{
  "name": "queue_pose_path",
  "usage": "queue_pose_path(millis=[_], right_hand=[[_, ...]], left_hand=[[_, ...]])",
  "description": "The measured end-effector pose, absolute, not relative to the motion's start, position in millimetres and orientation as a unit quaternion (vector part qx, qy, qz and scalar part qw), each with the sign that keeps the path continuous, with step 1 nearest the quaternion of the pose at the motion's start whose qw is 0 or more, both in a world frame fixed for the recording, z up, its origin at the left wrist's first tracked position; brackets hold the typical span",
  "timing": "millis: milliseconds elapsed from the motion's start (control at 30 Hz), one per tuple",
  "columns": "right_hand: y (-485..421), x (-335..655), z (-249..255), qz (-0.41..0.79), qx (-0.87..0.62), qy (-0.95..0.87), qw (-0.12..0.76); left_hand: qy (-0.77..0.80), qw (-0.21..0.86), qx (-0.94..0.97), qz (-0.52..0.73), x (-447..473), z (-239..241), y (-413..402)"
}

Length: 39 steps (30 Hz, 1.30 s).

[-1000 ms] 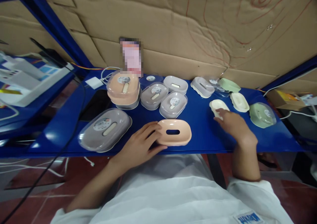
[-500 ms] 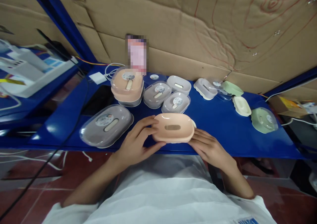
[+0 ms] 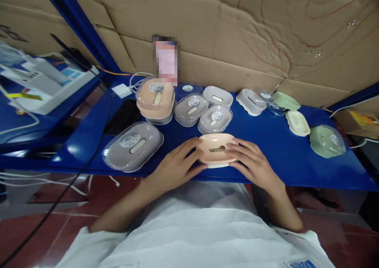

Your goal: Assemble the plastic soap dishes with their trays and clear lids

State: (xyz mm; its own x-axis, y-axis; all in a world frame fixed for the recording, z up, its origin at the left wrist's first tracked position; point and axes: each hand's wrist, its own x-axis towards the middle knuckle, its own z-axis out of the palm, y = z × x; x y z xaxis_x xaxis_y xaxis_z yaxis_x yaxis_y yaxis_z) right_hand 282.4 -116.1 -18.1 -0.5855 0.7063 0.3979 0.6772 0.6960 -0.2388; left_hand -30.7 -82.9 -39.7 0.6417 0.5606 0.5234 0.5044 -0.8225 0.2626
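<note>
A peach soap dish [image 3: 217, 149] with a slot in its middle sits on a cream base at the near edge of the blue table [image 3: 266, 149]. My left hand [image 3: 174, 167] grips its left end with curled fingers. My right hand [image 3: 251, 163] presses its right end, fingers wrapped over the rim. Only a thin strip of the cream base shows under the peach part.
A large grey lidded soap box [image 3: 133, 145] lies to the left. Behind stand a peach lidded box [image 3: 155, 98], several grey lidded boxes [image 3: 214, 118], a cream tray [image 3: 297, 122] and green pieces [image 3: 325, 140] at right. White cables [image 3: 133, 80] run back left.
My right hand left the cream piece at right and came to the peach dish. The peach dish now sits on that cream piece, held by both hands.
</note>
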Motion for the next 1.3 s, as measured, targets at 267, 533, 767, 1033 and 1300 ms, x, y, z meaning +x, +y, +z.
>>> queue_pose_path(millis=[267,533,767,1033,1300], right_hand=[[-121.4,293.9,-23.4,0.027,-0.414,-0.877,0.242],[-106.4,296.4,-2.1,-0.003,-0.370,-0.912,0.180],[16.1,387.8,16.6,-0.156,-0.596,-0.775,0.139],[46.8,439.8,-23.1,-0.158,-0.650,-0.720,0.183],[47.0,436.9,-12.9,-0.077,-0.585,-0.767,0.253]], left_hand=[[0.261,0.027,0.932,0.251,-31.7,-37.8,-82.5],[0.271,0.024,0.929,0.253,-32.3,-38.3,-81.6],[0.281,0.038,0.927,0.244,-36.7,-40.5,-81.2],[0.282,0.054,0.928,0.236,-37.8,-38.2,-80.5],[0.288,0.051,0.921,0.257,-37.6,-38.5,-81.9]])
